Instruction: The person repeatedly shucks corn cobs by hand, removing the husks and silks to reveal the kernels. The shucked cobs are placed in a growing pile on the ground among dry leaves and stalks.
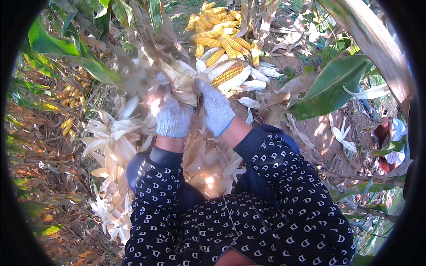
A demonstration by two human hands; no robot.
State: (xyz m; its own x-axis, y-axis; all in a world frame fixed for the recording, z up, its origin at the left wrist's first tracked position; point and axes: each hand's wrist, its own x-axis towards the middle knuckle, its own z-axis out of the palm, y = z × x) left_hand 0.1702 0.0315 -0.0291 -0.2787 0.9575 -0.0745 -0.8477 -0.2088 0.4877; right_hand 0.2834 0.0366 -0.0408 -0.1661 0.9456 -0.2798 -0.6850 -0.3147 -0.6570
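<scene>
My left hand (173,116), in a white knitted glove, grips the near side of a corn ear in dry husk (182,81). Brown silk (154,96) hangs about its fingers, partly blurred. My right hand (215,108), gloved alike, closes on the same husk from the other side, its thumb pointing away from me. The husk hides any kernels of this ear. Just beyond my right hand, a bare yellow corn ear (228,74) lies in its opened pale husk (238,81).
A heap of husked corn ears (219,30) lies ahead on the soil. Stripped husks (208,163) fill the space between my legs and another pile (114,143) lies left. Smaller corn heaps (71,94) sit far left. Leaning stalks (369,43) and a green leaf (332,88) crowd the right.
</scene>
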